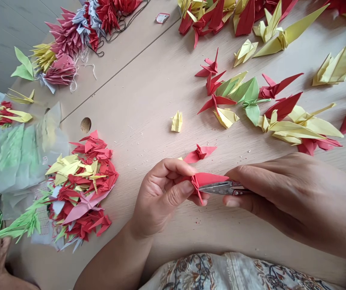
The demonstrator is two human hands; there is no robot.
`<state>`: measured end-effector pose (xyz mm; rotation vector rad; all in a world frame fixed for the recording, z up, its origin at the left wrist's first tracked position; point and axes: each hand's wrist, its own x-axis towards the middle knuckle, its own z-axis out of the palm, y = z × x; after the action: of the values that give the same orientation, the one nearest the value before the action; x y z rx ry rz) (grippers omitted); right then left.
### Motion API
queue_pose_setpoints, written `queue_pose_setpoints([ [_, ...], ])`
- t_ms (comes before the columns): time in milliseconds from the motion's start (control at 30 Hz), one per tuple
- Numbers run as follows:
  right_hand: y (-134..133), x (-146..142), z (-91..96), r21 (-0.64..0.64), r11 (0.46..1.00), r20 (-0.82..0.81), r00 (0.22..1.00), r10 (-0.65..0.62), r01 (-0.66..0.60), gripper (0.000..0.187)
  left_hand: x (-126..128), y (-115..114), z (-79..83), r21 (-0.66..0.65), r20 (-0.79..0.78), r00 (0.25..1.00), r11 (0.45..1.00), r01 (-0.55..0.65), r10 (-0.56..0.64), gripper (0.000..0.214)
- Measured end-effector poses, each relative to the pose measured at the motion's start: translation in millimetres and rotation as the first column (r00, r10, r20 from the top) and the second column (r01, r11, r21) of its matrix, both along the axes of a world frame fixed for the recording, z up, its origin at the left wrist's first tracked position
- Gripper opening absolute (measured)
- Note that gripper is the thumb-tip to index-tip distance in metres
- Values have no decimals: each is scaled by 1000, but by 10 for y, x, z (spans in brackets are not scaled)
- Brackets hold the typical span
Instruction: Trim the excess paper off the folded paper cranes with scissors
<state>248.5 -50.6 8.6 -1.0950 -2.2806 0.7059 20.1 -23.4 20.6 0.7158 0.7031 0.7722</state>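
Observation:
My left hand point(161, 193) pinches a small red paper crane point(207, 179) between thumb and fingers, just above the wooden table point(149, 92). My right hand point(284, 193) is closed round a small pair of metal snips point(221, 188), whose blades point left and touch the crane's underside. Another red folded crane point(200, 153) lies on the table just behind my hands. A small yellow folded piece point(176, 121) lies further back.
A heap of red, yellow and pink cranes point(82, 189) lies at the left beside clear plastic bags point(16, 157). Several loose red, yellow and green cranes point(251, 100) spread across the right. Strung crane bundles point(70, 36) lie at the back left.

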Motion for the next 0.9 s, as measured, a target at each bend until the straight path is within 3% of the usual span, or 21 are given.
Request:
queue_pose_setpoints([
  [567,40,6,1,-84,995,-53,998,40,-44,38,-16,-2,-18,23,-22,1000,1000,-11,11,11],
  [900,34,14,-40,-37,998,-17,999,43,-44,39,-1,2,-2,55,-94,995,998,-41,46,7],
])
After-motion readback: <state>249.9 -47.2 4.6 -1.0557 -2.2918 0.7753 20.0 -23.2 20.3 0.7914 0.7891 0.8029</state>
